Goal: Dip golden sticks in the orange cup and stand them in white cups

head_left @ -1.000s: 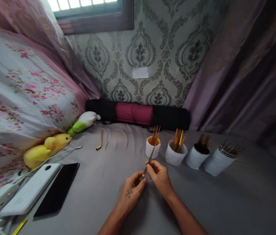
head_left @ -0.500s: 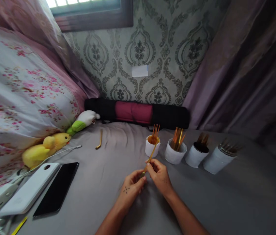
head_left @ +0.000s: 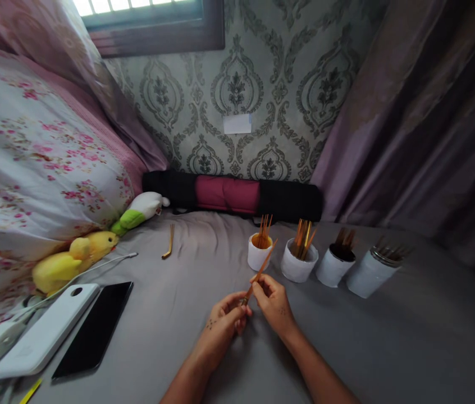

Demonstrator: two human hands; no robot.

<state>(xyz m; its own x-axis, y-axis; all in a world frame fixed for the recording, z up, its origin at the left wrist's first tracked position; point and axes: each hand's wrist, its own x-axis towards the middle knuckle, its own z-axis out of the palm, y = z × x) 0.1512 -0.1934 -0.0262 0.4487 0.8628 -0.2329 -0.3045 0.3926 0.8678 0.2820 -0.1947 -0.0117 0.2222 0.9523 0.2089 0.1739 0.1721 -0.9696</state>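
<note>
A slender orange-brown stick (head_left: pixel 266 261), pointed at the top, slants up and to the right between my hands. My left hand (head_left: pixel 224 320) is closed round its lower end, where a shiny, dark bit shows near the thumb. Higher up the shaft, my right hand (head_left: pixel 272 300) pinches it between thumb and fingers. The top of the stick reaches past the right side of a small white cup (head_left: pixel 259 258), which holds several similar thin sticks. What kind of stick it is cannot be made out. My left fingers hide its bottom tip.
Right of the small cup stand a wider white cup (head_left: pixel 300 269), a tilted white cup (head_left: pixel 332 271) and a tilted white can (head_left: pixel 368 278), all holding sticks. Leftward lie a bent golden piece (head_left: pixel 169 247), a phone (head_left: pixel 94 331), a power bank (head_left: pixel 48 331) and a yellow plush toy (head_left: pixel 63 266).
The view has shifted slightly, so the surroundings sit a little further left. My hands keep the same hold on the stick, which has turned slightly and looks darker.
</note>
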